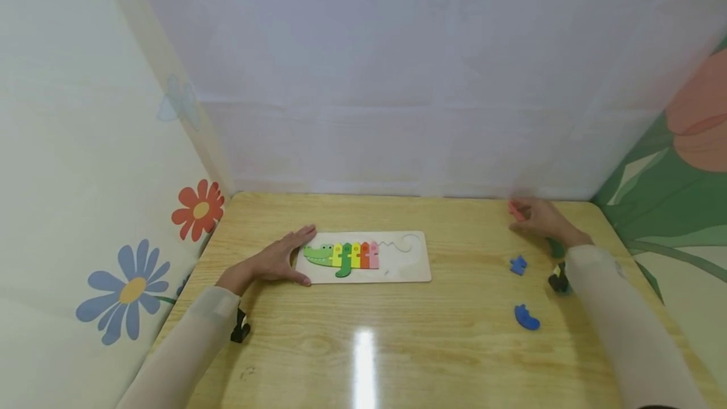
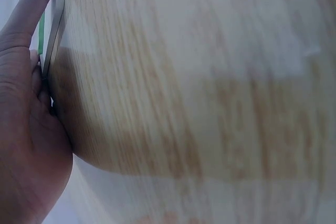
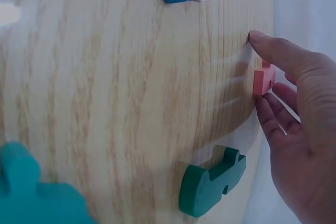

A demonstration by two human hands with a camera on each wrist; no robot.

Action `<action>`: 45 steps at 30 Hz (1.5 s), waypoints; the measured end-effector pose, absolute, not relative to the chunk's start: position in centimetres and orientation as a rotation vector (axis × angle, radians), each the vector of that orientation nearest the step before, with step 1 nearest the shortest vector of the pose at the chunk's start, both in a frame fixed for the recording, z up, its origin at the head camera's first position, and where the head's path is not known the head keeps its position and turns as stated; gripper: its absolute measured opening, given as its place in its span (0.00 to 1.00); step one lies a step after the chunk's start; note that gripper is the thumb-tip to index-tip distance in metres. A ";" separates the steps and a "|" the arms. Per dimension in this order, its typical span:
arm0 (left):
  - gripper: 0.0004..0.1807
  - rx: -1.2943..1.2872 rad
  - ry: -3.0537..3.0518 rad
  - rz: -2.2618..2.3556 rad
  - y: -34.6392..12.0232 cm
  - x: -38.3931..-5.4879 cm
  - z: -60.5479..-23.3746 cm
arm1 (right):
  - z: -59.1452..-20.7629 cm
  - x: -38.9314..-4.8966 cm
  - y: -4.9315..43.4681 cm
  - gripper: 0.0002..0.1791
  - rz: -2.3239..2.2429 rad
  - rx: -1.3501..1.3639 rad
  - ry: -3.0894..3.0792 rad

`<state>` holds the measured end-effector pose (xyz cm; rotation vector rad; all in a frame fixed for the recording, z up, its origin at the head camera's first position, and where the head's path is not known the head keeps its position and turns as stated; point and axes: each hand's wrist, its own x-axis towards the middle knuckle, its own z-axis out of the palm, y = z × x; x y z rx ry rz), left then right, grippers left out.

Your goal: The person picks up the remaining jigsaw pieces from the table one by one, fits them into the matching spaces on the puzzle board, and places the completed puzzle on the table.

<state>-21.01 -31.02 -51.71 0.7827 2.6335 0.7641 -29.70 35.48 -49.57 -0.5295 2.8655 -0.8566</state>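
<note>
A wooden puzzle board (image 1: 406,270) bears a crocodile's green head and colourful body pieces; its right part shows an outlined tail recess. My left hand (image 1: 278,259) spans the board's left end, thumb near the lower corner and fingers near the upper one. In the left wrist view the thumb lies along the board's edge. Far to the right, my right hand (image 1: 539,218) is around a small pink puzzle piece (image 3: 263,80) near the table's back edge. A fingertip touches that piece's side, while the thumb tip appears apart from it.
Below the right hand lie a blue puzzle piece (image 1: 518,264) and a curved blue piece (image 1: 527,317). A green piece (image 3: 210,182) is beside the right wrist. White cloth (image 1: 363,93) hangs behind the wooden table (image 1: 431,346), with flowered panels at both sides.
</note>
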 end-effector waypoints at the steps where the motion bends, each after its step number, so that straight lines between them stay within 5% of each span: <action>1: 0.68 0.782 2.633 0.767 -31.0 -21.0 -51.7 | -49.6 -29.8 35.5 0.41 -0.851 -0.533 2.862; 20: 0.67 0.790 2.628 0.774 -30.9 -20.8 -51.7 | -49.5 -29.6 35.2 0.36 -0.893 -0.643 2.834; 45: 0.68 0.789 2.628 0.769 -30.8 -20.8 -51.3 | -50.0 -29.4 35.2 0.31 -0.896 -0.452 2.852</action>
